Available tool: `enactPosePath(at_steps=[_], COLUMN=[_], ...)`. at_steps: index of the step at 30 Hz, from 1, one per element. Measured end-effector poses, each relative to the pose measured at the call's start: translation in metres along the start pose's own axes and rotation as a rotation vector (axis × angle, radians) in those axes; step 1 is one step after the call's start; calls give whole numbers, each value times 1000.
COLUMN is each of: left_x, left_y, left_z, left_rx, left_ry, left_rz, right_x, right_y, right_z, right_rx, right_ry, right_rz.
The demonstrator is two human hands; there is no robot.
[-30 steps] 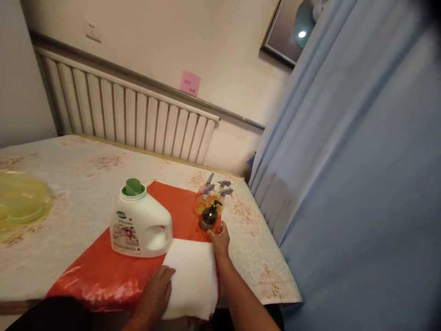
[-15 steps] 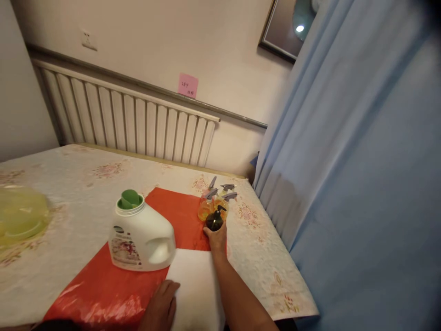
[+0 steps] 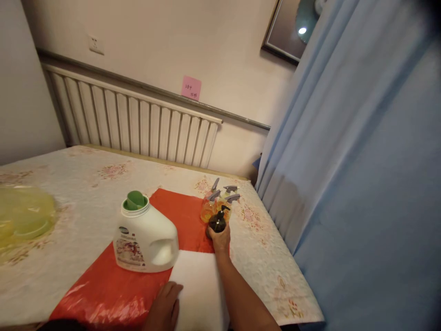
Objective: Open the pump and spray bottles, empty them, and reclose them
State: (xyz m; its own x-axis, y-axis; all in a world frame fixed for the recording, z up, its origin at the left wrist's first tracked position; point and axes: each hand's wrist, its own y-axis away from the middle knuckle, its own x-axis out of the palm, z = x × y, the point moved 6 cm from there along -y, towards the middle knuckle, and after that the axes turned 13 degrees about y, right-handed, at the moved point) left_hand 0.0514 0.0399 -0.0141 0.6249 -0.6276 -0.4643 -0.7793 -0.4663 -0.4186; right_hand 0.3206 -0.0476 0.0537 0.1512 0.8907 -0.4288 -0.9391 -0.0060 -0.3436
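Note:
My right hand (image 3: 221, 240) is wrapped around a dark pump bottle (image 3: 217, 222), which stands upright at the right end of the red sheet. Just behind it is a cluster of several clear spray bottles (image 3: 208, 211) with grey trigger heads and orange, pink and yellowish tints. My left hand (image 3: 166, 301) lies flat with fingers stretched out, at the left edge of a white board or sheet (image 3: 198, 285). Left of both hands stands a large white detergent jug (image 3: 148, 239) with a green cap-like piece (image 3: 135, 200) in its mouth.
The red sheet (image 3: 113, 285) lies over a flowered bedcover (image 3: 89, 197). A translucent yellow plastic item (image 3: 25, 214) sits at the far left. Behind are a radiator (image 3: 138, 115) and a pink note (image 3: 191, 88); a blue curtain (image 3: 344, 151) hangs along the right.
The view has shifted slightly, so everything appears a little farther right. My right hand keeps hold of the pump bottle, and my left hand stays flat.

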Motion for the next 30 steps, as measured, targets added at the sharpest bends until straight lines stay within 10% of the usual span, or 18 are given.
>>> enactPosePath(at_steps=[10,19,30], left_x=[-5,0,-24], left_y=[-16,-43,-34], left_z=[-9,-66,-128], left_rx=[-94,-750,-642], left_ry=[204,1221,1575], left_rz=[56,72,178], right_x=[-34,-77,-102], right_y=[9,93,143], right_z=[29,66,99], right_rx=[-1,-95,-118], right_ry=[-145,-440,-598], right_rz=[152,519,573])
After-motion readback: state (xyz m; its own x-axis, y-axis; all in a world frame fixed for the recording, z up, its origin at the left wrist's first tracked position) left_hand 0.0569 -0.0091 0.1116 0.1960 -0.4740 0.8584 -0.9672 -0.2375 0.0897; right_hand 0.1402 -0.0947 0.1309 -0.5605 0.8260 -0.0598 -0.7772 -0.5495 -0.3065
